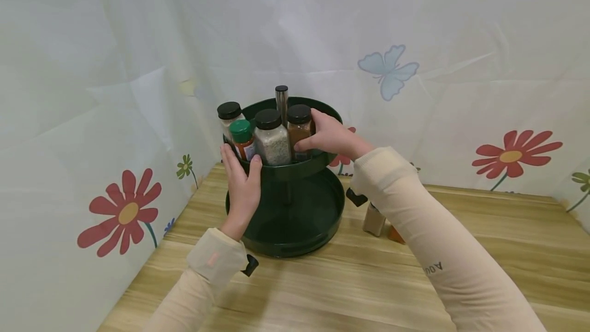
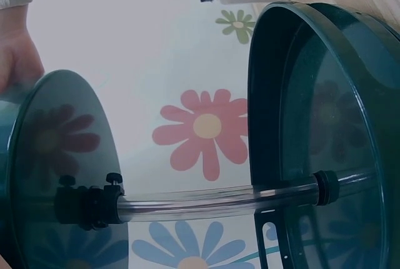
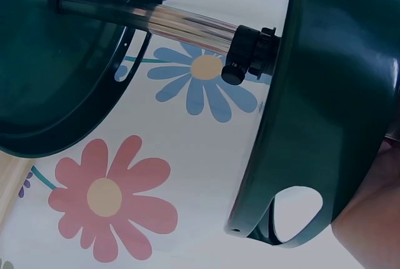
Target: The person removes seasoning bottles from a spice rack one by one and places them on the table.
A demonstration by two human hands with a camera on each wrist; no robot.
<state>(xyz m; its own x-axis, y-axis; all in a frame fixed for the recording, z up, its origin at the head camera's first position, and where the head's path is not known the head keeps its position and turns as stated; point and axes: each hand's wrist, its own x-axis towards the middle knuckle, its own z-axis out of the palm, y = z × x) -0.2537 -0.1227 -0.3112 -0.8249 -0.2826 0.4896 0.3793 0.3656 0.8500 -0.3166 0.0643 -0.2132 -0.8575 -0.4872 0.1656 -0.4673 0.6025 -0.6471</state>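
Note:
A dark green two-tier round rack stands on the table, its upper tray full of jars along the front left. My right hand grips a black-capped jar of brown spice, thumb in front and fingers behind. Beside it stands a square jar of pale grains. My left hand rests on the tray's front-left rim with fingers and thumb extended, near a green-capped bottle. Behind that is another black-capped jar. A slim metallic cylinder rises at the back.
The lower tray sits below, joined by a metal pole with a black clamp. Right of the rack, a brown-filled jar and an orange container stand partly behind my right sleeve. Flower-printed sheeting borders the table.

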